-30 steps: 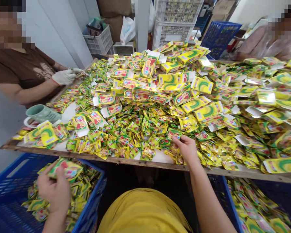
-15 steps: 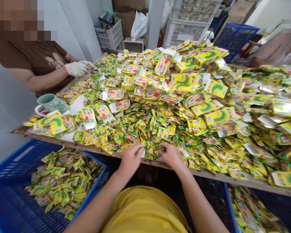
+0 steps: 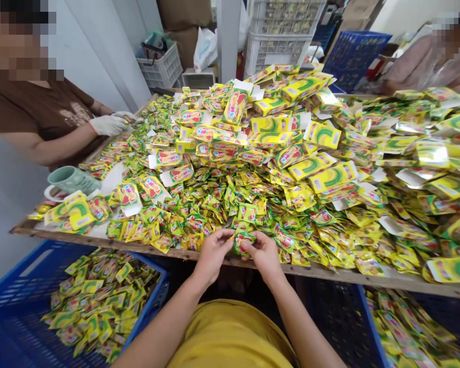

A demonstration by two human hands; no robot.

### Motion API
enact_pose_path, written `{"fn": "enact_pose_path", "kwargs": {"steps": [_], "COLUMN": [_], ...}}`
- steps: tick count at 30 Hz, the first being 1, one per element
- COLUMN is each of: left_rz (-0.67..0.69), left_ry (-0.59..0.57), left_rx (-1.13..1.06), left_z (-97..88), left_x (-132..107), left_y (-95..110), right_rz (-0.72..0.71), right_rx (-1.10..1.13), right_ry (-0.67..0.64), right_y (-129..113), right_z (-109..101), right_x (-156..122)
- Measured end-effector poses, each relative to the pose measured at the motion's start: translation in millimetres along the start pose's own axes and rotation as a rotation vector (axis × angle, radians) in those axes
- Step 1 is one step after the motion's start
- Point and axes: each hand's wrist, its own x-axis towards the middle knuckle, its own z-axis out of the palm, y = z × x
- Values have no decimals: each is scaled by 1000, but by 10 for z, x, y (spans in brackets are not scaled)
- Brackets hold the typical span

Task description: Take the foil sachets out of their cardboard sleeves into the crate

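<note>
One green packet (image 3: 244,239) is pinched by the right hand (image 3: 266,255) (left hand (image 3: 213,255): cannot tell).

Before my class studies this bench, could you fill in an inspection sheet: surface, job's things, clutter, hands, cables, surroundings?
Surface: wooden-edged table, mostly covered; pale patches show near its front edge.
Job's things: small packets piled along the front; printed boxes heaped behind, several with open flaps.
Clutter: green mug at the left end.
Hands: right hand pinches a green packet; left hand is beside it, grip unclear.
Cables: nothing seen.
Surroundings: blue crate holding packets, lower left; co-worker's gloved hand at left; stacked white crates behind.
</note>
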Motion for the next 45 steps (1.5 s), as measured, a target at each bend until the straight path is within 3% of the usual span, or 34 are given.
{"fn": "enact_pose_path", "kwargs": {"steps": [6, 10, 13, 18, 22, 25, 28, 30, 31, 33, 38, 41, 43, 45], "left_rz": [19, 3, 75, 292, 544, 801, 930, 893, 868, 830, 649, 485, 406, 414], "left_ry": [132, 81, -68, -340, -274, -322, -332, -294, -271, -233, -229, -304, -281, -211], "left_rx": [-326, -420, -248, 234, 467, 590, 770, 826, 835, 805, 553, 503, 545, 675], "left_z": [179, 346, 489, 798, 1285, 1854, 2369, 2519, 2510, 2321, 1254, 682, 453, 341], "left_x": [-114, -121, -48, 350, 755, 964, 1101, 1162, 1175, 1142, 656, 294, 137, 65], "left_y": [71, 103, 197, 466, 653, 746, 814, 851, 866, 886, 808, 616, 460, 327], "right_rz": [-80, -115, -116, -275, -399, -369, -381, -411, -418, -405, -413, -432, -419, -418], "right_rx": [86, 186, 272, 149, -386, -749, -831, -737, -654, -460, -54, 95, 152, 137], "right_ry": [95, 43, 5, 246, 517, 570, 548, 515, 489, 429, 390, 324, 255, 218], "right_y": [45, -23, -142, -253, -164, -74, -11, 9, 11, -9, -232, -439, -550, -606], "right_z": [107, 82, -68, -713, -1169, -1246, -1214, -1217, -1232, -1278, -1306, -1142, -942, -697], "right_x": [-79, -116, -118, -98, -63, -20, 2, -22, -46, -104, -183, -153, -133, -130]}}
